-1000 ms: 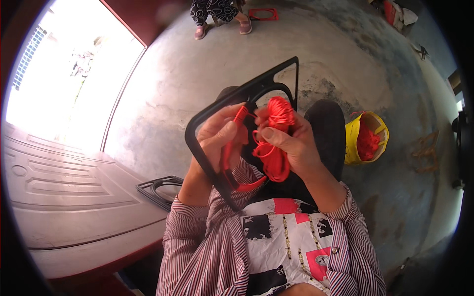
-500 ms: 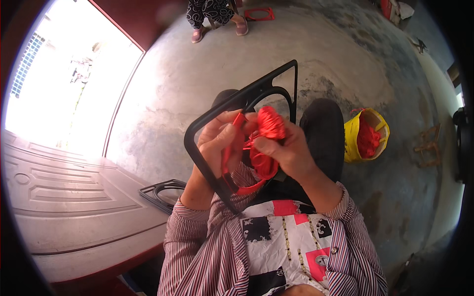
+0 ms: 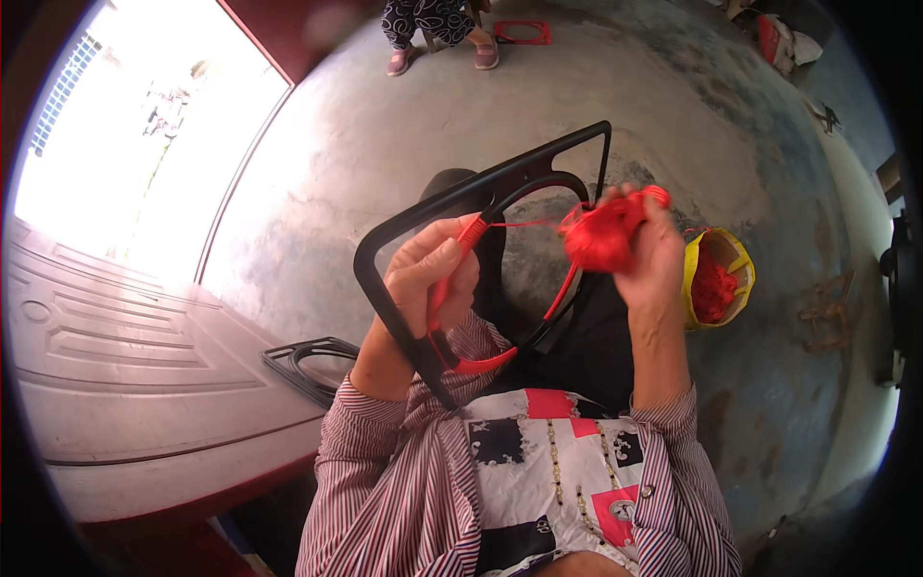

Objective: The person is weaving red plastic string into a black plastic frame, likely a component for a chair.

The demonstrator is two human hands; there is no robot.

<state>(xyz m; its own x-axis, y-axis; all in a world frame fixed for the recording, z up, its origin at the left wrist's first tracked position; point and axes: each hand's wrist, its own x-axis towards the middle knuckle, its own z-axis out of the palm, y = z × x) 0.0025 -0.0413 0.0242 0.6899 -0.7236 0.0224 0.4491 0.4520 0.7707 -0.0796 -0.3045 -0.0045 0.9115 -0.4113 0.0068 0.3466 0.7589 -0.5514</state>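
A black frame (image 3: pixel 548 154) with a ring inside it stands tilted over my lap. Much of the ring is wrapped in red cord (image 3: pixel 486 363), while its upper stretch is bare black. My left hand (image 3: pixel 421 274) is closed around the wrapped left side of the ring. To the right of the frame, my right hand (image 3: pixel 659 260) grips a bundle of red cord (image 3: pixel 604 238), slightly blurred. A thin red strand (image 3: pixel 529 224) runs taut from the ring near my left fingers across to that bundle.
On the right a yellow bucket (image 3: pixel 690 279) holds more red cord. Black frames (image 3: pixel 312 361) lie at my left beside a panelled door (image 3: pixel 144 356). Ahead, another person's feet (image 3: pixel 486 55) rest near a red frame (image 3: pixel 522 33) on the concrete floor.
My right hand has moved right and slightly up with the cord bundle, away from my left hand. The strand between them is now stretched out. My left hand keeps its grip on the ring.
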